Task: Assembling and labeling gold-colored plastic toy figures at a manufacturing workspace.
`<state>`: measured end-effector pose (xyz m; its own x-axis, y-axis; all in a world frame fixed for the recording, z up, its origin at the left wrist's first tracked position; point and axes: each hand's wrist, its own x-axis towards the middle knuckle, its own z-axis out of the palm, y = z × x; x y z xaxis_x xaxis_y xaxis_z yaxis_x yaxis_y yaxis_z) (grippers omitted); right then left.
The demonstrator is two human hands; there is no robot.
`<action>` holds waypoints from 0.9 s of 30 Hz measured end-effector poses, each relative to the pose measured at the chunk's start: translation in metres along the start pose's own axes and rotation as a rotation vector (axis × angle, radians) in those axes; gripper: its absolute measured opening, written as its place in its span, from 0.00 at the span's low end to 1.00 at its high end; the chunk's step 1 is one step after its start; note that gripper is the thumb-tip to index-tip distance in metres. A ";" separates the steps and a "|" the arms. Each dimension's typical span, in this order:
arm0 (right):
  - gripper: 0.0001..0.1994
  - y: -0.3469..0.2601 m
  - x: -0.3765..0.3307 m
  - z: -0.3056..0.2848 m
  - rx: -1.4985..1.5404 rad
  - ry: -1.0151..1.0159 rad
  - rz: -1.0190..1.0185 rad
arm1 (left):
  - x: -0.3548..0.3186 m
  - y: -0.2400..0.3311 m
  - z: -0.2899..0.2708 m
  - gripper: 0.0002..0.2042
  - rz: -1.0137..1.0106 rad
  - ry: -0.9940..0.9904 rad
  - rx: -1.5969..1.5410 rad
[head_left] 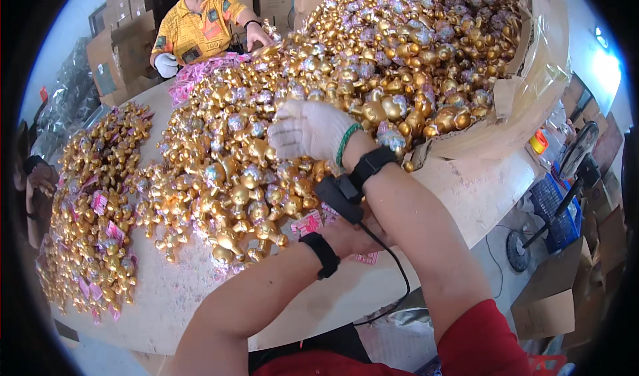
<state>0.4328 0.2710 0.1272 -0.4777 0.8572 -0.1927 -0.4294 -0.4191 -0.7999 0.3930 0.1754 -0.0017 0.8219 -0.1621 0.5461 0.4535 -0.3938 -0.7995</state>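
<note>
My right hand (311,133), in a white glove, lies across the heap of shiny gold figurines (233,169) with silvery-purple patches. Its fingers are curled together over the pile, and whatever they hold is hidden. Below it, my left hand (347,237) is close to the table edge, crossed by my right forearm. The left fingers are out of sight behind that arm. Pink printed packets (307,224) lie beside the left hand. Dark straps circle both wrists, and a small black device (339,197) with a cable sits at the right one.
A big torn carton (526,119) spills figurines across the pale table (319,313). Another figurine heap (100,209) with pink packets stands at left. Across the table, a person in a yellow patterned shirt (200,29) reaches toward the pile. A fan (578,153), blue crate (556,209) and cardboard box (549,303) stand right.
</note>
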 end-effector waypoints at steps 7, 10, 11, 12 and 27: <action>0.14 0.015 -0.051 0.044 -0.439 0.004 -0.030 | -0.003 -0.012 -0.014 0.24 -0.472 -0.191 -1.495; 0.13 0.016 -0.089 0.060 -0.620 0.046 -0.202 | -0.001 -0.013 -0.014 0.27 -0.643 -0.126 -2.074; 0.12 0.018 -0.094 0.049 -0.684 -0.032 -0.316 | 0.000 -0.011 -0.012 0.28 -0.692 -0.122 -2.150; 0.12 0.017 -0.104 0.050 -0.768 0.042 -0.386 | 0.005 -0.013 -0.011 0.30 -0.729 -0.142 -2.136; 0.20 -0.028 -0.170 -0.008 -2.569 0.927 -0.529 | 0.027 -0.036 -0.030 0.38 -1.085 -0.381 -1.930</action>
<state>0.5319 0.1392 0.1775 -0.2277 0.8241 0.5187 0.9053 -0.0170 0.4245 0.3887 0.1577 0.0494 0.6863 0.6920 0.2239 0.0564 -0.3575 0.9322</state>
